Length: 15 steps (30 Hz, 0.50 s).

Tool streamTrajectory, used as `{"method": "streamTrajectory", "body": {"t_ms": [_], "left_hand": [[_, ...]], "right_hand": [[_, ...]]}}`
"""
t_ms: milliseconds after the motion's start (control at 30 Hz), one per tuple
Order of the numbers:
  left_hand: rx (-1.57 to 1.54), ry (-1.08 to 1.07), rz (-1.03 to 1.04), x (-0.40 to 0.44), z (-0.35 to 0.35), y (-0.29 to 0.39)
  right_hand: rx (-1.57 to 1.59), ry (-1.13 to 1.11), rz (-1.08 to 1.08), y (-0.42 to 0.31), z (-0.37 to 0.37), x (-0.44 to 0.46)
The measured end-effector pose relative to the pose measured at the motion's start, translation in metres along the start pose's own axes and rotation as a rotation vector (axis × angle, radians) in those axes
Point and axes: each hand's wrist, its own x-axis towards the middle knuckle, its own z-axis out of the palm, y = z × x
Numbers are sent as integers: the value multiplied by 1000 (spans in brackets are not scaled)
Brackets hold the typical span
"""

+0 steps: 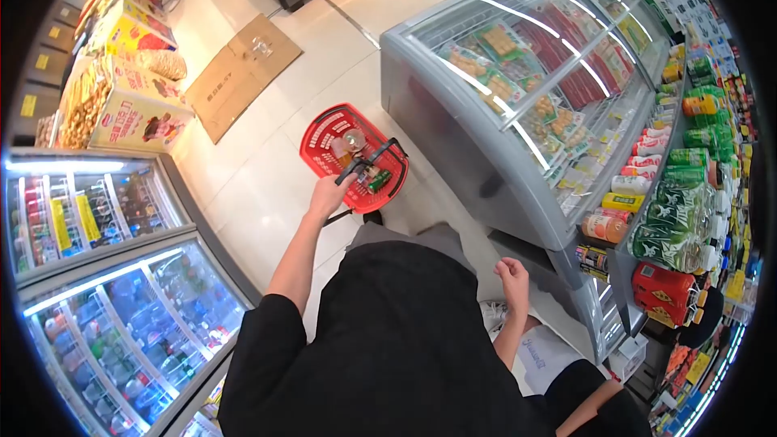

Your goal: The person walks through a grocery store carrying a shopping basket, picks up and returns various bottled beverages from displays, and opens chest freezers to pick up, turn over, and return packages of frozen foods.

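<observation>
While I watch through the head camera, I see the left hand clasped around the black handle of a red plastic shopping basket. The basket sits ahead of the wearer's feet, over pale floor tiles; I cannot tell whether its base touches them. Inside it I make out a clear, rounded package toward the far side and a green packaged item close to the handle, too small for me to name further.

I find the right hand well apart from the basket, beside the lower side of a glass-topped chest freezer. Its fingers curl inward, but I cannot tell whether they close fully or pinch anything small. Under the freezer's glass I see packaged foods, and along its near edge green bottles stand near a red carton pack.

On the left I have a glass-door drinks fridge with rows of bottles behind its lit panes. Beyond it, a printed display box stands beside a flattened cardboard sheet on the floor. At lower right I catch another person's forearm next to white cloth with blue lettering.
</observation>
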Motion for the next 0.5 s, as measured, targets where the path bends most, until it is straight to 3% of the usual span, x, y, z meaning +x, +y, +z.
{"method": "streamTrajectory", "body": {"t_ms": [100,267,500], "left_hand": [[38,-15,28,-18,-9,-9],[48,-13,45,-46,-13,-25],[107,19,13,-58,-20,-44]], "right_hand": [[-16,-4,61,18,23,0],[-366,-93,133,23,37,12],[-596,-116,-76,-26,74,78]]}}
